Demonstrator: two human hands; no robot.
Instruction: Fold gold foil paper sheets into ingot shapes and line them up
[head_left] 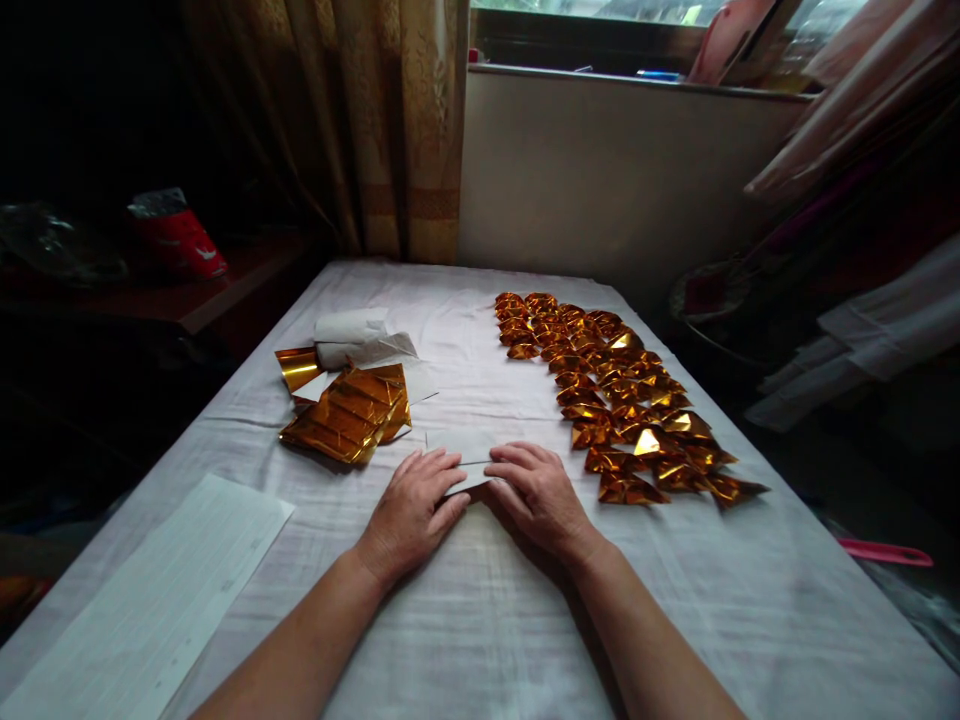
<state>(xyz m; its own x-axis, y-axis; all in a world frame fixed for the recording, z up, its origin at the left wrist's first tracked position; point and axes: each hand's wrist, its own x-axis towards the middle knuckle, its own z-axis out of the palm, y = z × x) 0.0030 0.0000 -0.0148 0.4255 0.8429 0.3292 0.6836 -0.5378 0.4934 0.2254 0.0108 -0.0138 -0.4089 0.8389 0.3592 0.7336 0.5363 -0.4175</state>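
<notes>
At the table's middle: both hands lay flat on a pale sheet of paper [466,455], pressing it down onto the white cloth [480,620]
Left hand [414,512]: palm down, fingers spread across the sheet's near left corner, nothing pinched, just pressing
Right hand [538,495]: palm down too, fingertips on the sheet's right edge, flat and holding nothing
Sheet: white side up, partly hidden under the fingers, just beside the gold foil stack
Gold foil stack [349,412]: loose, fanned sheets left of the hands, with white tissue [358,340] behind them
Folded gold pieces [622,395]: a long band running away on the right, its near end close to the right hand
Printed paper [150,600]: lying well left, near the table edge
Risk, crease: uneven pressure from the two hands could have skewed the fold, I'd judge, since the cloth beneath looked soft and wrinkled
Risk, slip: the slick foil could have slid on the cloth under a sideways push
Risk, neighbours: a wide sweep of the right wrist might have knocked the nearest folded pieces out of line
Risk, light: the dim room made edges hard to match
</notes>
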